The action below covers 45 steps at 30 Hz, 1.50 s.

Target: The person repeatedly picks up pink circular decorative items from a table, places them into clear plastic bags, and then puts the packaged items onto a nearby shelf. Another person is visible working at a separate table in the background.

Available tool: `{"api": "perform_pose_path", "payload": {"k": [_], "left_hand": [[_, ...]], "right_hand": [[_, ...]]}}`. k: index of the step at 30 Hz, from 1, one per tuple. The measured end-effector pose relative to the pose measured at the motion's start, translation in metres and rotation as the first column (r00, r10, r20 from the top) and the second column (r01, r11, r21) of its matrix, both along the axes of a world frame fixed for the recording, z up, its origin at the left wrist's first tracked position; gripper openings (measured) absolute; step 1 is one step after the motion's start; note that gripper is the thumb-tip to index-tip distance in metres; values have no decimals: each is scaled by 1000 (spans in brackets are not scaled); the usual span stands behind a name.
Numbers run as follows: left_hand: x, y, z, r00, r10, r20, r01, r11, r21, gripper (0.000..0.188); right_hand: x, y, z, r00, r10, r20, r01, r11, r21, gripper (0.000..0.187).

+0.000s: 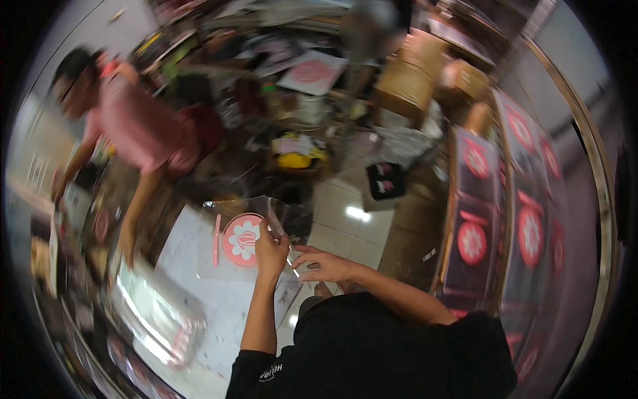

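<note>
My left hand (271, 251) is closed on the right side of a clear plastic sheet (207, 266) that bears a round pink print (240, 241) with a white flower shape. A narrow pink strip (216, 239) is printed beside the circle. Close by on the right, my right hand (325, 265) has its fingers apart, with the tips at the sheet's right edge. Whether those fingertips press on the plastic is hard to see. Beneath the sheet lies a white tabletop (183, 249) with dark smudges.
On the left, a co-worker in a pink shirt (143, 126) leans over, one hand near a stack of clear plastic (159, 312). Racks at right carry similar pink-printed sheets (473, 243). Cardboard boxes (412, 76), a black item (385, 181) and a yellow bundle (299, 151) stand beyond.
</note>
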<state>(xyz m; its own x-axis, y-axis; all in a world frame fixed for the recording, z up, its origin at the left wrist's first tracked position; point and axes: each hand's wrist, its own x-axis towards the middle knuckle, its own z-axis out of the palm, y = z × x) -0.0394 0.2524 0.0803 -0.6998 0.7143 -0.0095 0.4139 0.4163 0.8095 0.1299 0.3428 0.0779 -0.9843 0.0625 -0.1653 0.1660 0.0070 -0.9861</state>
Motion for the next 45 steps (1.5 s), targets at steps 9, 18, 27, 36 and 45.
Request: {"api": "perform_pose_path", "payload": {"k": [9,18,27,36,45], "left_hand": [[67,105,7,944,-331,-4,328,934,144,95],[98,134,2,826,-381,415,341,924,171,90],[0,28,-31,960,-21,281,-43,975,218,62],[8,-45,-48,849,254,-463,-406,874,-266,62],[44,-11,-89,696,-66,-716,-382,809,-446,63]], "right_hand": [[59,9,6,855,-519,0,430,709,559,31],[101,73,-29,683,-720,-117,639,512,574,22],[137,255,-45,794,-608,21,470,635,613,57],[248,434,-36,665,-746,26,626,576,526,70],[496,461,-60,-203,-977,-64,959,-211,191,67]]}}
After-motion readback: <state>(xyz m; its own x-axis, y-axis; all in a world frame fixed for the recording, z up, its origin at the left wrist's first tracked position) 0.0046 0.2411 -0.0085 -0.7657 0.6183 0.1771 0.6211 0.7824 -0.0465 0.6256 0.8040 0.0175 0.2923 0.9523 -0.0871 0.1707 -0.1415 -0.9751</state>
